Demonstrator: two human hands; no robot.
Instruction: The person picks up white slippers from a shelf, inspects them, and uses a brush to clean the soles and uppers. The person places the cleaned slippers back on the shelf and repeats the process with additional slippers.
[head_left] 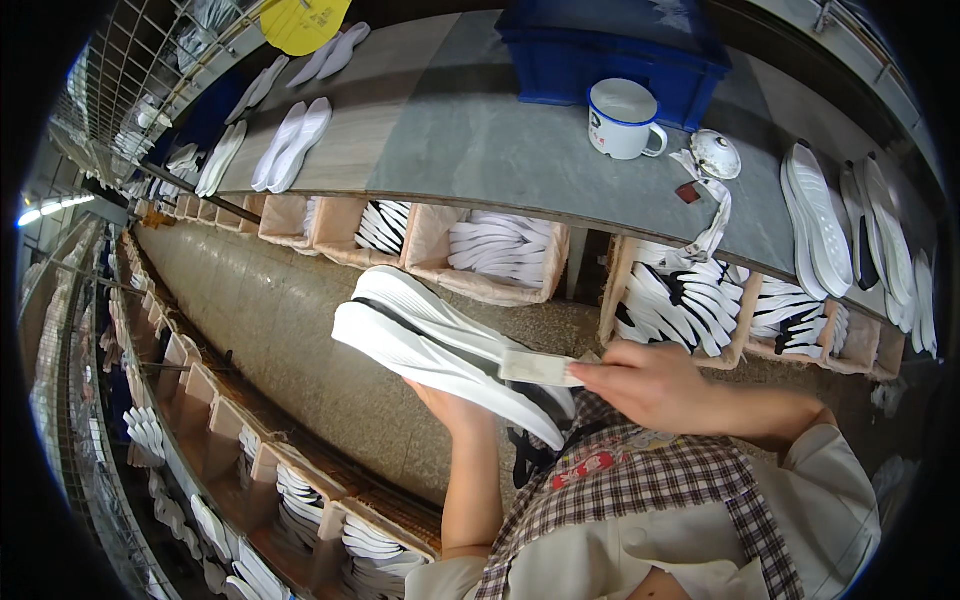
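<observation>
A pair of white shoe soles (420, 358) lies side by side in front of me, with a dark strip showing between them. My left hand (450, 405) supports them from underneath, its fingers mostly hidden behind the nearer sole. Between the fingers and thumb of my right hand (645, 385) is a small off-white rectangular block (538, 367). That block rests against the soles toward their right end; what it is made of, I cannot tell.
A grey worktable (450, 130) across the far side bears a white enamel mug (622, 120), a blue crate (615, 60), a lid (716, 155) and white soles (820, 225). Beneath it stand boxes (500, 250) of soles. Another row of boxes (300, 490) runs along the left.
</observation>
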